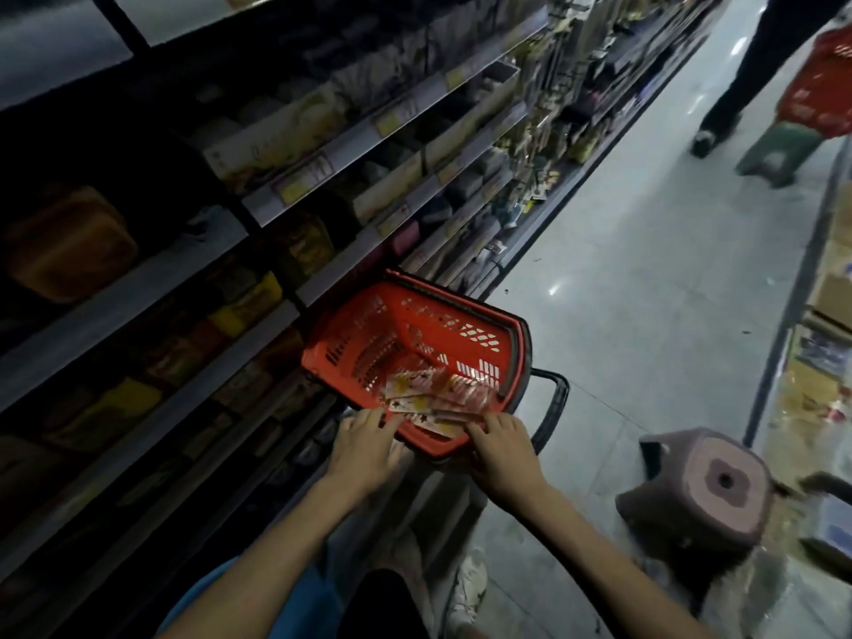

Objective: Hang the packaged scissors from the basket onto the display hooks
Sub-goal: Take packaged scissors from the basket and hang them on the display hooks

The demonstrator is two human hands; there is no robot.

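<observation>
A red plastic basket point(511, 348) sits low in front of me, beside the dark shelving. Several flat packaged scissors point(426, 398) lie in its near corner, red and yellow cards overlapping. My left hand point(364, 438) reaches over the near rim with fingers on the left edge of the packs. My right hand point(500, 442) reaches in from the right, its fingertips down on the packs' right side. Whether either hand has a pack pinched is hidden by the fingers and blur. No display hooks can be made out clearly in the dim shelves.
Dark stocked shelves point(258, 209) run along the left. A purple plastic stool point(705, 491) stands on the floor to my right. Farther down the aisle a person point(756, 62) walks with another red basket point(820, 89). Boxes line the right edge point(830, 288).
</observation>
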